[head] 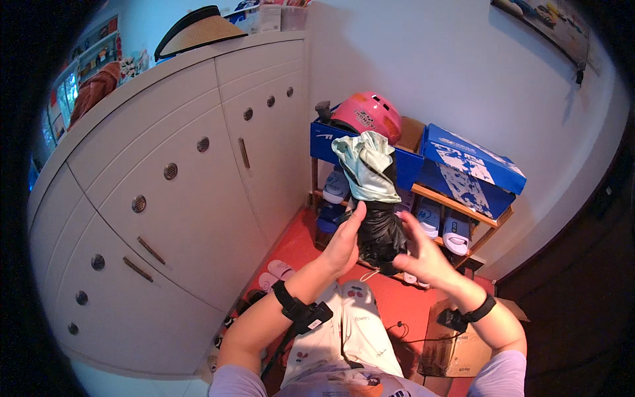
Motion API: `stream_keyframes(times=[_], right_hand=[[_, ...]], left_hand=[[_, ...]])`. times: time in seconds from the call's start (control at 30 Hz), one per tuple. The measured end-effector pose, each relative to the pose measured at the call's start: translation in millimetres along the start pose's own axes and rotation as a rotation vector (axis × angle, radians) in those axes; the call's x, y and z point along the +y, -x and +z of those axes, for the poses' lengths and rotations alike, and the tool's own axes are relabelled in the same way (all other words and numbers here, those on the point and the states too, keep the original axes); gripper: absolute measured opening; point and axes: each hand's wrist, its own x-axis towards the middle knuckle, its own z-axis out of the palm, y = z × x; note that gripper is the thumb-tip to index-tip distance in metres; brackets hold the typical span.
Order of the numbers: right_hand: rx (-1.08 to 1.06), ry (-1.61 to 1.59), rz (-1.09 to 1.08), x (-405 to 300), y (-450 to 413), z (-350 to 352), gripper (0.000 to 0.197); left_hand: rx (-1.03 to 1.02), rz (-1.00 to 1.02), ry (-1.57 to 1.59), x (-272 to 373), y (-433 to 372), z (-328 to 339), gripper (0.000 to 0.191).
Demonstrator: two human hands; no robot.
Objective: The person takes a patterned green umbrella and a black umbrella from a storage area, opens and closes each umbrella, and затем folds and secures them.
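Observation:
Before me is an upright bundle of black crinkled, plastic-like material [379, 231], with shiny pale mint fabric [369, 166] gathered over its upper part. A thin pale loop [369, 275] shows near its lower end. My left hand [343, 245] lies along the bundle's left side, thumb up; its other fingers are mostly hidden, so its grip is unclear. To the right, my right hand [424, 253] has thumb and fingers spread beside the black material, and the picture does not settle whether the fingertips touch it. Both wrists wear black straps with small devices.
Behind the bundle stands a wooden shoe rack [461, 204] with slippers [456, 233], a blue open box [327, 141] holding a pink helmet [369, 116], and a lidded blue shoebox [471, 168]. A white cabinet [188, 223] lines the left. A cardboard box [469, 347] sits at lower right.

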Motion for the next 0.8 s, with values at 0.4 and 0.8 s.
stream_keyframes(times=[0.4,0.8], right_hand=[[-0.338,-1.196,0.484,20.6,14.7,-21.4,0.066],[-0.077,-0.273,0.243,2.7,6.6,-35.0,0.039]], left_hand=[[0.077,-0.062,-0.253,2.6,-26.7,-26.0,0.054],[0.082,-0.318,-0.449,6.0,-25.3,-49.7,0.024]])
